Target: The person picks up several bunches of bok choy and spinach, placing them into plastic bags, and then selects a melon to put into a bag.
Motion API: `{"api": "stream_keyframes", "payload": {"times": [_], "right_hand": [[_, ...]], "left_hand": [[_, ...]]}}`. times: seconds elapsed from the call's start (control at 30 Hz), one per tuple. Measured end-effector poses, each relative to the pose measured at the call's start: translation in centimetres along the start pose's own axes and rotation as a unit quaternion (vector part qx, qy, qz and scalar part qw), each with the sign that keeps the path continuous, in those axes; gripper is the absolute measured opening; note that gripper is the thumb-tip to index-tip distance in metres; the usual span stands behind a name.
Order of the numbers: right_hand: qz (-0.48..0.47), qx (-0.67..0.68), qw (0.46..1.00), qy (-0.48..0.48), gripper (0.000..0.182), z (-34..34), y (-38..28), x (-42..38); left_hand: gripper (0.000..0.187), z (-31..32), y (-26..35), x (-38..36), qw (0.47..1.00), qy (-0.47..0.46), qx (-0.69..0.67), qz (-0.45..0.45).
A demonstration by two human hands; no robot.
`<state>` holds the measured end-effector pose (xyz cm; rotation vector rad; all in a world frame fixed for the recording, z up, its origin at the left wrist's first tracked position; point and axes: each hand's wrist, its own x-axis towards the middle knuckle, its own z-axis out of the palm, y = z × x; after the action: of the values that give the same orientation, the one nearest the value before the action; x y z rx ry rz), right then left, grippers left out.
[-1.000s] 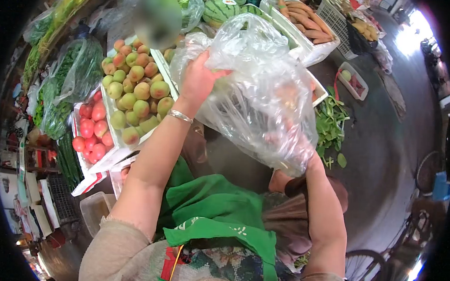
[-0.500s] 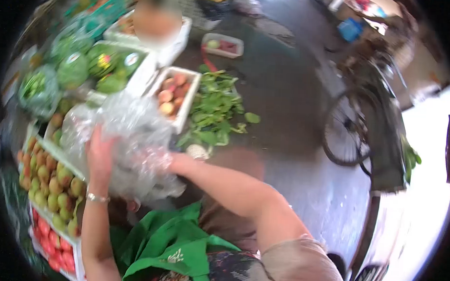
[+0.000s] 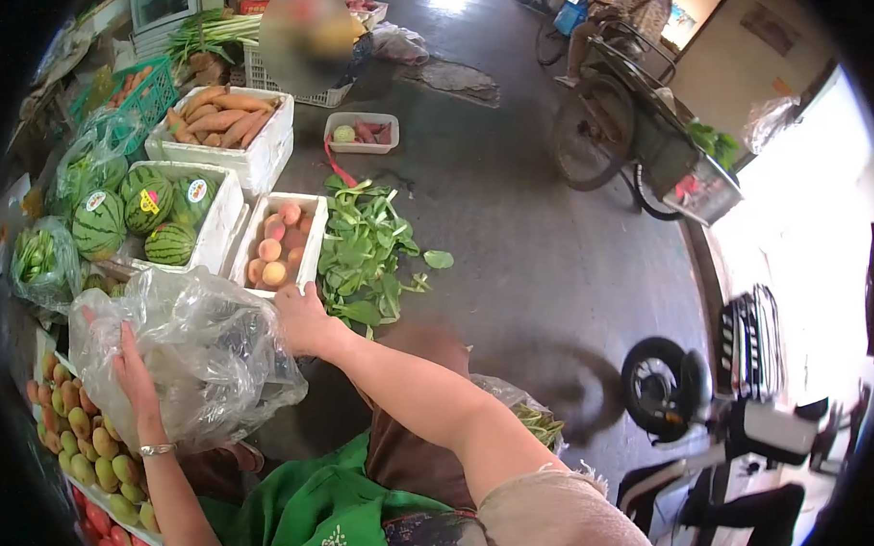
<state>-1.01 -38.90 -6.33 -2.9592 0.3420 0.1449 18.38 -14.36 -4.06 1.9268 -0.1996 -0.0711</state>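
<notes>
Both hands hold the clear plastic bag (image 3: 189,356) open over the near-left fruit crates: left hand (image 3: 135,373) gripping its side, right hand (image 3: 301,318) clenching the rim. The thin film could slip or tear.

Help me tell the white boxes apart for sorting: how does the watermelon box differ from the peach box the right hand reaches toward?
The watermelon box holds striped green melons, some with stickers; the peach box holds small pink-orange fruit. The watermelon box looks wider, the peach box narrower. The right hand is at the peach box's near edge. Both are white, open-topped, side by side.
</notes>
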Motion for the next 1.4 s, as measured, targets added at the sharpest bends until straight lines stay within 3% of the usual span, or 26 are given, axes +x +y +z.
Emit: {"api": "stream_keyframes", "payload": {"times": [0.07,0.13,0.17,0.27,0.33,0.4,0.47,0.5,0.57,0.6,0.67,0.7,0.73,0.8,0.83,0.9,0.97,1.0,1.03,1.07,1.13,1.17,1.2,1.27,1.33,1.4], "right_hand": [[0.015,0.020,0.998,0.056,0.037,-1.9,-0.1,-0.1],[0.039,0.272,0.941,0.199,0.033,-3.7,-0.3,0.3],[0.038,0.305,0.914,0.266,0.035,-3.3,-0.7,0.7],[0.012,0.425,0.870,0.248,0.045,-4.8,0.2,1.4],[-0.045,0.422,0.861,0.279,0.055,-5.2,-0.8,0.7],[-0.107,0.417,0.848,0.309,0.065,-4.9,-2.4,0.3],[-0.203,0.277,0.876,0.338,0.084,-3.8,-4.2,0.0],[-0.204,0.276,0.877,0.336,0.084,-3.2,-5.0,-0.3],[-0.161,0.246,0.931,0.218,0.085,-2.9,-6.3,-1.0],[-0.162,0.248,0.930,0.217,0.085,-2.9,-6.5,-0.8],[-0.084,0.345,0.931,0.084,0.079,-3.5,-6.4,-0.2],[-0.085,0.393,0.907,0.122,0.065,-3.8,-6.2,0.0],[-0.088,0.395,0.907,0.120,0.065,-3.4,-5.7,0.6],[-0.053,0.459,0.848,0.260,0.053,-2.8,-4.6,2.3],[-0.031,0.468,0.837,0.282,0.050,-3.6,-3.9,2.4],[0.057,0.437,0.847,0.297,0.046,-5.2,-2.1,2.3],[0.054,0.412,0.856,0.308,0.047,-6.4,-0.3,2.2],[0.012,0.394,0.830,0.395,0.049,-5.0,1.1,3.1],[0.044,0.380,0.851,0.360,0.051,-5.8,1.6,2.9],[0.116,0.389,0.864,0.297,0.051,-7.4,0.2,0.7],[0.067,0.380,0.842,0.376,0.048,-6.2,2.4,1.0],[0.048,0.360,0.833,0.417,0.047,-5.4,3.5,0.8],[0.084,0.463,0.796,0.380,0.045,-6.0,3.7,0.2],[0.116,0.515,0.764,0.370,0.046,-7.2,3.5,-0.4],[0.123,0.519,0.761,0.369,0.047,-7.6,4.7,0.6],[0.123,0.467,0.781,0.396,0.047,-7.9,4.8,0.4]], "left_hand": [[0.071,0.0,1.1,-0.3,1.000,-0.003,-0.017,0.015],[0.076,0.4,4.7,-3.3,0.983,-0.136,0.111,-0.046],[0.076,1.2,5.8,-4.5,0.984,-0.134,0.111,-0.044],[0.068,2.3,6.4,-5.4,0.953,-0.158,0.241,-0.088],[0.083,2.3,3.9,-3.5,0.972,-0.171,0.147,-0.062],[0.081,2.4,3.2,-3.5,0.963,-0.187,0.185,-0.057],[0.079,2.9,4.5,-5.0,0.952,-0.203,0.223,-0.054],[0.079,3.4,6.4,-6.6,0.957,-0.257,0.136,-0.023],[0.073,4.1,6.4,-7.3,0.948,-0.316,0.019,0.017],[0.073,4.2,5.9,-7.2,0.949,-0.315,0.020,0.015],[0.069,4.1,4.9,-7.0,0.931,-0.357,0.078,-0.010],[0.073,4.1,3.3,-6.3,0.938,-0.328,0.109,-0.022],[0.073,4.2,3.6,-6.4,0.939,-0.326,0.110,-0.024],[0.081,4.2,4.3,-6.7,0.935,-0.348,0.016,0.070],[0.082,3.9,2.6,-5.7,0.935,-0.313,0.158,0.055],[0.081,4.7,1.3,-5.1,0.936,-0.280,0.204,0.059],[0.079,4.4,4.4,-5.3,0.901,-0.330,0.281,-0.013],[0.081,4.6,4.7,-4.8,0.877,-0.375,0.296,-0.049],[0.079,4.8,4.4,-4.9,0.866,-0.378,0.326,-0.038],[0.067,3.9,2.8,-6.2,0.873,-0.355,0.331,0.044],[0.048,4.3,0.9,-6.2,0.826,-0.310,0.418,0.216],[0.048,4.7,-1.4,-6.0,0.828,-0.300,0.428,0.203],[0.040,5.2,-4.0,-5.6,0.831,-0.269,0.438,0.214],[0.034,4.6,-5.6,-6.1,0.833,-0.238,0.449,0.217],[0.037,4.2,-5.2,-6.3,0.760,-0.282,0.526,0.259],[0.038,3.6,-5.1,-6.6,0.745,-0.304,0.516,0.295]]}}
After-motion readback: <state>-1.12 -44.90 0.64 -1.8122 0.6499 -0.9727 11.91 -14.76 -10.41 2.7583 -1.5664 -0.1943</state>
